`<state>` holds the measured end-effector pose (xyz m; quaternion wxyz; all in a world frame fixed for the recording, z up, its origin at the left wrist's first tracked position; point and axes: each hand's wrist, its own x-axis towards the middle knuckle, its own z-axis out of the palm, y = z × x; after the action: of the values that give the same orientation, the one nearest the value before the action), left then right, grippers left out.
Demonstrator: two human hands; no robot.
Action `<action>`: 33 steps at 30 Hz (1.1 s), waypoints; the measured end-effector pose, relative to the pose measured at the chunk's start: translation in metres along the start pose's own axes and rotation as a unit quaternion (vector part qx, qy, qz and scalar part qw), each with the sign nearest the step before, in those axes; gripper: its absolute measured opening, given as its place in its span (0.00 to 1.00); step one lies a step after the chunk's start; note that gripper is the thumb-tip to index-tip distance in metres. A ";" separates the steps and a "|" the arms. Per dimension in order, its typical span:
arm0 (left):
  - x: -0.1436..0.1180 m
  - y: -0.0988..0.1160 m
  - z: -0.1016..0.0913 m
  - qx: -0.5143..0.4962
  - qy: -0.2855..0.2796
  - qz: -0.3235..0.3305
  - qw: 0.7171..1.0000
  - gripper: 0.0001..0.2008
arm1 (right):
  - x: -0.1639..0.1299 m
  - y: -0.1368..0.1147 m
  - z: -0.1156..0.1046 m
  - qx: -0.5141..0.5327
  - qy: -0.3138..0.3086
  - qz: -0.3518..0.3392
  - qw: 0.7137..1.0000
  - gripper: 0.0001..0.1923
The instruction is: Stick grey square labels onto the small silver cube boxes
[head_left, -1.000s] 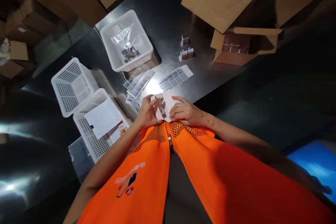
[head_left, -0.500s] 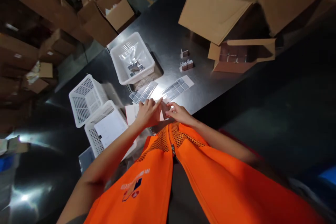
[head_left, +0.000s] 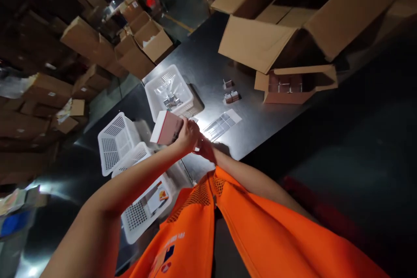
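Gripping small white-and-red cardboard box (head_left: 167, 129) in closed left hand (head_left: 188, 134), right hand (head_left: 205, 147) pinching beneath it, possibly risking crushing flaps over white plastic basket (head_left: 153, 91).

both bare arms reach forward and meet over the table edge. the left hand (head_left: 188, 135) is raised, fingers curled in a grip; the right hand (head_left: 206, 150) sits lower, partly hidden behind it.

Label sheet (head_left: 222, 124) on the surface (head_left: 208, 65), baskets (head_left: 169, 95) left of it, small boxes (head_left: 230, 95) behind it, open carton (head_left: 295, 87) to its right.
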<state>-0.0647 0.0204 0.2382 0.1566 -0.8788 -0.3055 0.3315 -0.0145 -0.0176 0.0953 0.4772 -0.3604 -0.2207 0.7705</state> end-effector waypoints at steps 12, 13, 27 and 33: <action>-0.016 -0.052 0.023 -0.136 0.080 -0.046 0.986 0.48 | 0.012 -0.045 -0.021 -0.007 0.056 0.078 0.995 0.16; -0.017 -0.056 0.026 -0.149 0.083 -0.046 0.984 0.48 | 0.012 -0.048 -0.020 -0.016 0.056 0.082 0.995 0.16; -0.052 -0.091 0.108 -0.311 0.120 -0.084 0.939 0.57 | -0.018 -0.071 -0.041 -0.082 0.174 0.076 0.978 0.09; -0.073 -0.098 0.178 -0.391 0.201 -0.105 0.892 0.59 | -0.052 -0.074 -0.055 -0.048 0.237 0.030 0.970 0.15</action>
<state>-0.2713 0.0613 0.1904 -0.1080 -0.8795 -0.4632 -0.0166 0.0849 -0.0310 0.1286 0.4745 -0.5620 -0.1275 0.6655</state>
